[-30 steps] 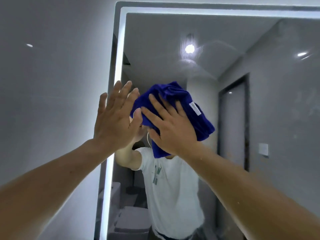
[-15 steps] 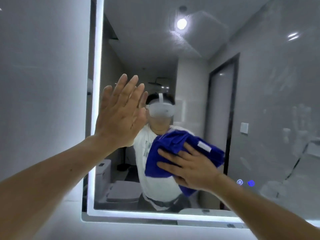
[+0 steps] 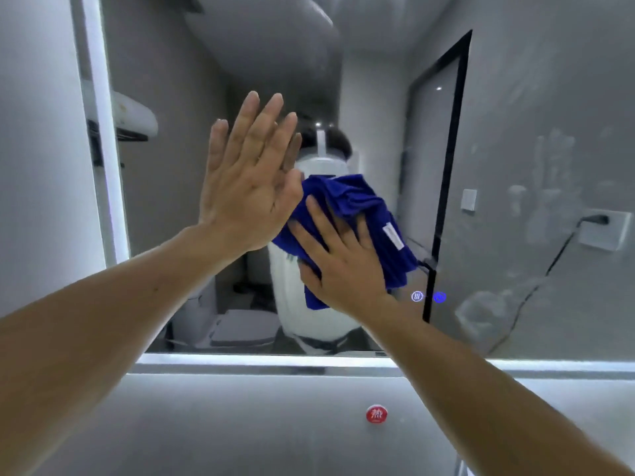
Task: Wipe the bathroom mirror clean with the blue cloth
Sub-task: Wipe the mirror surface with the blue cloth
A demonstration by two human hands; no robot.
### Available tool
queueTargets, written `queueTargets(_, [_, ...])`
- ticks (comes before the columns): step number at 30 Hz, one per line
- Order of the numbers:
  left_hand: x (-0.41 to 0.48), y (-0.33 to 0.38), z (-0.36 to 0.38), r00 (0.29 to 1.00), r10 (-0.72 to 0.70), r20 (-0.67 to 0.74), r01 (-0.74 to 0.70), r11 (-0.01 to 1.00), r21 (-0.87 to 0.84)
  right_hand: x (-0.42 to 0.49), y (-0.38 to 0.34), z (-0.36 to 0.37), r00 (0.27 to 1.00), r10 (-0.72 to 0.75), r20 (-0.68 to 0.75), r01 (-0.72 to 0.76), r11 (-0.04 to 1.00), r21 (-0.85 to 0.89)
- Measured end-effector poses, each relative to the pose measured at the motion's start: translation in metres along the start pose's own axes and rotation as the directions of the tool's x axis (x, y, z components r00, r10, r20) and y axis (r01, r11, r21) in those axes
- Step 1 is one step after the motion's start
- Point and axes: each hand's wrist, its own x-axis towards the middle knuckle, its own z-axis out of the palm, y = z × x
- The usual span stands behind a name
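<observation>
The bathroom mirror [image 3: 536, 97] fills most of the view, with a lit frame along its left and bottom edges. A crumpled blue cloth [image 3: 357, 207] with a white label lies against the glass near the mirror's lower middle. My right hand [image 3: 340, 266] presses the cloth onto the mirror with fingers spread flat. My left hand [image 3: 247, 180] lies flat on the glass just left of the cloth, fingers straight and pointing up. Smears and a handprint [image 3: 549, 187] show on the right part of the mirror.
Two small lit touch buttons [image 3: 427, 297] glow on the glass right of my right wrist. The mirror's bottom frame [image 3: 275, 360] runs across below my hands. A red round sticker [image 3: 376, 414] sits on the wall beneath. A socket with a cable [image 3: 604, 230] is reflected at right.
My right hand swept the cloth down the glass from high up to the lower middle, then slightly back up. My view tilted down, showing the bottom frame. The left hand stayed flat on the mirror.
</observation>
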Motion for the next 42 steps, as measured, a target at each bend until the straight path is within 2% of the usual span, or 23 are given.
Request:
queueTargets(4, [0.012, 0.024, 0.004, 0.999, 0.007, -0.052, -0.008, 1.000, -0.029, -0.004, 0.010, 0.000, 0.979, -0.202, 0.024, 0.203, 0.979, -0.029])
queueTargets(8, [0.021, 0.037, 0.009, 0.995, 0.015, -0.101, -0.019, 0.999, -0.039, -0.007, 0.039, -0.007, 0.966, -0.257, -0.028, 0.255, 0.965, -0.057])
queueTargets(13, [0.027, 0.056, 0.020, 0.993, 0.028, -0.114, -0.033, 0.999, -0.038, -0.021, 0.087, -0.023, 0.993, -0.081, -0.086, 0.076, 0.996, -0.050])
queueTargets(23, [0.039, 0.098, 0.050, 0.991, 0.065, -0.121, -0.068, 0.997, -0.020, -0.078, 0.171, -0.043, 0.975, 0.142, -0.168, -0.165, 0.977, -0.131])
queueTargets(29, [0.034, 0.104, 0.051, 0.990, 0.101, -0.103, -0.101, 0.995, 0.004, -0.080, 0.172, -0.039, 0.961, 0.186, -0.206, -0.211, 0.972, -0.107])
queueTargets(34, [0.039, 0.100, 0.044, 0.995, 0.056, -0.087, -0.057, 0.998, -0.001, -0.053, 0.141, -0.031, 0.934, 0.290, -0.209, -0.315, 0.944, -0.099])
queueTargets(38, [0.042, 0.105, 0.046, 0.993, 0.061, -0.097, -0.063, 0.998, -0.026, -0.025, 0.118, -0.029, 0.972, 0.183, -0.145, -0.199, 0.974, -0.106])
queueTargets(42, [0.043, 0.106, 0.053, 0.997, 0.016, -0.081, -0.017, 1.000, -0.012, -0.038, 0.150, -0.043, 0.994, 0.026, -0.105, -0.041, 0.990, -0.135])
